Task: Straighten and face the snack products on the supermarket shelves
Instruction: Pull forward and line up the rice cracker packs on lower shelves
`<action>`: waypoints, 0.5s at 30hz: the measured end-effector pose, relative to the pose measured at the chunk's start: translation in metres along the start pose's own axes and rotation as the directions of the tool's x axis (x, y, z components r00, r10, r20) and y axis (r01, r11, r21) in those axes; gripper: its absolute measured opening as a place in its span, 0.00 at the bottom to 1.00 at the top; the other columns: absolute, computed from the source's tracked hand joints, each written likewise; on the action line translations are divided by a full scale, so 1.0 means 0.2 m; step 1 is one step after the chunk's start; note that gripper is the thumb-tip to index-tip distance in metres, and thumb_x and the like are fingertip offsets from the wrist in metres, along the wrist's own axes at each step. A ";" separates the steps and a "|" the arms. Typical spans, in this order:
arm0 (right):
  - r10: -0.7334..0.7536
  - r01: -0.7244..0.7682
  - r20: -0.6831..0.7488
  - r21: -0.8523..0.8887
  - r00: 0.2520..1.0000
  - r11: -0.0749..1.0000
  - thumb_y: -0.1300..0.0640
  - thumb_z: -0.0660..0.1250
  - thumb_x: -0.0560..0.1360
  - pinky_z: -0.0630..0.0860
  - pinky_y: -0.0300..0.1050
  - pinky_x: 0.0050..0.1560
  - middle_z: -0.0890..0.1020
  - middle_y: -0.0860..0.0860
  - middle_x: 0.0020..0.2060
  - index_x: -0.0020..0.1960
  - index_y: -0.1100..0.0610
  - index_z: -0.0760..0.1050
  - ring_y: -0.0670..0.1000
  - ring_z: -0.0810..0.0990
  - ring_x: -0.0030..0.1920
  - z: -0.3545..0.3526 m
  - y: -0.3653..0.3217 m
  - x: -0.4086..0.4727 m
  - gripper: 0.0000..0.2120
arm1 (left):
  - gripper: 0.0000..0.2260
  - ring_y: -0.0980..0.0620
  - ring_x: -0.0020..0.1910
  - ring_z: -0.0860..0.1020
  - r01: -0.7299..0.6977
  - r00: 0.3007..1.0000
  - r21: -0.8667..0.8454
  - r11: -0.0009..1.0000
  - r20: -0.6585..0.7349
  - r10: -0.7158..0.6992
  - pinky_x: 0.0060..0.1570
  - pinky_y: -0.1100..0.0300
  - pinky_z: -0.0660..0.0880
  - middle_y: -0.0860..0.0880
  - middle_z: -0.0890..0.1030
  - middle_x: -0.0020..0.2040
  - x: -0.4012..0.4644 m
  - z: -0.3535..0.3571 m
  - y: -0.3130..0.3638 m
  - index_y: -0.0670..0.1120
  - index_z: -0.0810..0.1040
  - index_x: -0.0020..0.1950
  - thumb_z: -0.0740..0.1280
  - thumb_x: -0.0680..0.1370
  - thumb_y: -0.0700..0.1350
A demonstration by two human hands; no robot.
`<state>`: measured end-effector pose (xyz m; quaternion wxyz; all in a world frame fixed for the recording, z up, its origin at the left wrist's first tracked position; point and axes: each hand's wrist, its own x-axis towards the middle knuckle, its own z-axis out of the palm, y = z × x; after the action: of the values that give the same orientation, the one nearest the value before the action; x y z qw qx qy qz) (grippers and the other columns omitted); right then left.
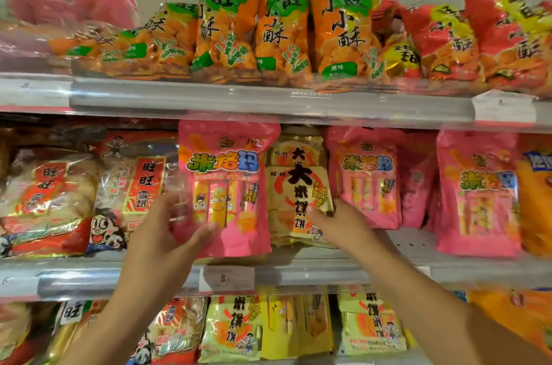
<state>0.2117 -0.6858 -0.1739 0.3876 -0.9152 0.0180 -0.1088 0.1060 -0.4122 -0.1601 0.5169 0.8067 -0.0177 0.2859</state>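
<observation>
Head view: my left hand grips the pink snack bag; my right hand pinches the yellow rice-cracker pack.

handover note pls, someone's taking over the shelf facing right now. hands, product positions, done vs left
Left hand: grips the lower left edge of the pink snack bag on the middle shelf, thumb on its front.
Right hand: fingers on the lower right of the yellow rice cracker pack beside it; grip unclear.
Done: pink bag stands upright, facing out, as do the orange bags on the top shelf.
Left: the orange bags at top left lie tipped over; the gap right of the second pink bag; the red bags at top right lean.
</observation>
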 end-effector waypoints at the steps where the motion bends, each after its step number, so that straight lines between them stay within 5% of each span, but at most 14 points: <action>1: -0.015 0.015 -0.009 0.010 1.000 1.000 0.36 0.64 0.74 0.75 0.40 0.44 0.82 0.50 0.52 0.63 0.57 0.71 0.48 0.79 0.48 -0.04 0.00 -0.03 0.28 | 0.22 0.68 0.40 0.80 -0.003 1.000 -0.012 1.000 0.020 0.003 0.33 0.69 0.75 0.64 0.81 0.42 0.00 0.03 0.02 0.58 0.72 0.55 0.74 0.64 0.56; 4: -0.093 0.097 -0.032 0.123 0.995 0.988 0.34 0.63 0.73 0.72 0.35 0.47 0.78 0.45 0.59 0.67 0.52 0.71 0.45 0.78 0.56 -0.19 0.03 -0.15 0.30 | 0.21 0.67 0.39 0.80 -0.022 0.997 -0.032 0.999 0.071 0.024 0.29 0.70 0.75 0.58 0.81 0.41 0.00 0.16 0.07 0.56 0.72 0.55 0.76 0.67 0.52; 8: -0.105 0.057 0.087 0.437 0.991 0.898 0.27 0.66 0.59 0.80 0.41 0.50 0.81 0.41 0.52 0.59 0.44 0.74 0.40 0.81 0.50 -0.33 0.04 -0.33 0.34 | 0.17 0.61 0.38 0.82 -0.041 0.982 -0.080 0.996 0.178 0.055 0.30 0.69 0.76 0.53 0.82 0.43 -0.03 0.43 0.19 0.61 0.70 0.51 0.75 0.70 0.48; 11: -0.134 0.106 0.035 0.440 0.990 0.892 0.42 0.75 0.68 0.73 0.25 0.43 0.81 0.29 0.40 0.50 0.41 0.72 0.29 0.78 0.43 -0.40 0.11 -0.35 0.16 | 0.18 0.60 0.39 0.82 -0.077 0.964 -0.089 0.993 0.246 0.097 0.39 0.62 0.79 0.56 0.81 0.42 -0.06 0.66 0.29 0.61 0.69 0.52 0.75 0.72 0.49; 12: -0.124 0.121 -0.021 0.435 0.992 0.892 0.48 0.76 0.69 0.71 0.23 0.38 0.79 0.26 0.37 0.48 0.41 0.71 0.27 0.76 0.40 -0.43 0.16 -0.34 0.15 | 0.18 0.62 0.37 0.81 -0.108 0.956 -0.083 0.991 0.266 0.126 0.37 0.67 0.77 0.57 0.81 0.40 -0.07 0.73 0.32 0.61 0.69 0.53 0.74 0.72 0.49; 15: -0.054 0.117 -0.160 0.421 0.986 0.899 0.54 0.78 0.67 0.73 0.30 0.36 0.83 0.42 0.38 0.47 0.46 0.71 0.37 0.79 0.37 -0.53 0.27 -0.27 0.17 | 0.20 0.69 0.38 0.78 -0.124 0.924 -0.105 0.987 0.350 0.153 0.33 0.74 0.71 0.58 0.78 0.41 -0.06 0.89 0.39 0.55 0.68 0.60 0.74 0.73 0.49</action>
<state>0.1385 -0.7931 -0.1510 0.5718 -0.7972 -0.0186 -0.1929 0.1509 -0.6019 -0.1560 0.5157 0.8203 -0.1797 0.1696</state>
